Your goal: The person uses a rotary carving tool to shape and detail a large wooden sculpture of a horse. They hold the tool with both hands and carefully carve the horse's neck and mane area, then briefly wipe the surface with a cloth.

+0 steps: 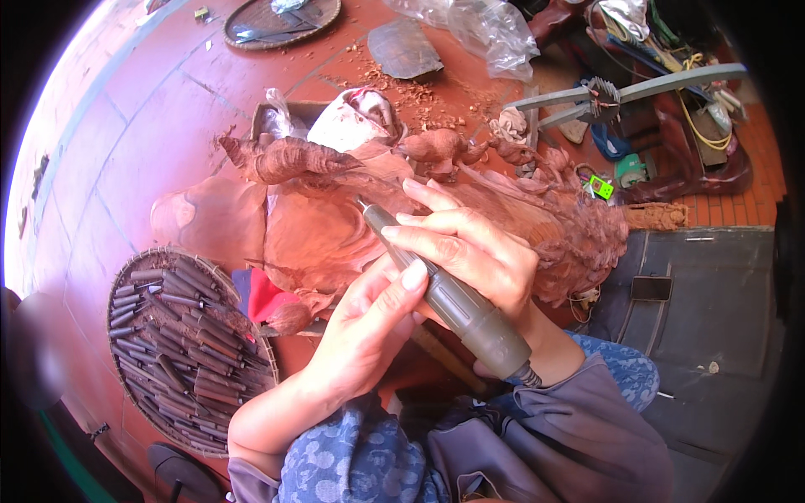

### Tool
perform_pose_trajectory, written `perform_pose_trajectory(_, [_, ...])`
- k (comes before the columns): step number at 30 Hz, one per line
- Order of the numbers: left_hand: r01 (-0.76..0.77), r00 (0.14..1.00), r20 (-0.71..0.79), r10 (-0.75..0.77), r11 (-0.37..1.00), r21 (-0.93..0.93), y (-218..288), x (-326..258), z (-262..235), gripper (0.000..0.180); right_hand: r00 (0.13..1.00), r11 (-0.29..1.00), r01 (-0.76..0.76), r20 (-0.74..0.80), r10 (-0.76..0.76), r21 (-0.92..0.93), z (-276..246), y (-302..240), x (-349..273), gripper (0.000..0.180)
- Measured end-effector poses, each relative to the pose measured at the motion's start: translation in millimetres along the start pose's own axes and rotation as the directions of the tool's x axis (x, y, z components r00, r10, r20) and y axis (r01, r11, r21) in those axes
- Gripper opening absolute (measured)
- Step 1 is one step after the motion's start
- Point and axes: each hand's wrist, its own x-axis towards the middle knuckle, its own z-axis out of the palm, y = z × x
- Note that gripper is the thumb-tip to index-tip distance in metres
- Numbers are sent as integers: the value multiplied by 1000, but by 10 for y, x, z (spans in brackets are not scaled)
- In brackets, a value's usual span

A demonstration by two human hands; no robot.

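Note:
A dark grey-green rotary handpiece slants across the middle, its thin bit toward the upper left and its spring-like cable end near my right wrist. My left hand grips it from the left, the thumb lying on the body. My right hand holds it from the right, with a fingertip against the narrow front and the other fingers extended; its thumb is hidden. Beneath both hands lies a large reddish-brown wood carving with a smooth left end and rough, knobbly relief on the right. Whether the bit touches the wood I cannot tell.
A round woven basket full of dark-handled carving tools stands at left. A flat woven tray, a clear plastic bag and wood shavings lie beyond the carving. Grey metal bars jut in at right, above a phone on a dark mat.

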Motion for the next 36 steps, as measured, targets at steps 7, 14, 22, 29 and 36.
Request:
perform_pose_trajectory(7, [-19, 999, -39, 19, 1000, -7, 18, 8, -11, 40, 999, 1000, 18, 34, -17, -18, 29, 13, 55, 30])
perform_pose_trajectory(14, [41, 999, 25, -40, 997, -71, 10, -4, -30, 32, 998, 999, 16, 58, -13, -44, -23, -30, 14, 30])
perform_pose_trajectory(22, [90, 992, 91, -86, 995, -34, -73, -25, -45, 31, 996, 1000, -15, 91, 16, -17, -137, -62, -62, 34])
perform_pose_trajectory(29, [36, 998, 55, -33, 998, -54, 29, 54, -12, 36, 997, 997, 47, 70, -43, -58, -49, 34, 40, 37])
perform_pose_trajectory(36, [96, 994, 54, -94, 995, -27, -56, -35, -34, 35, 997, 1000, 16, 82, -14, -23, -79, -7, -120, 32])
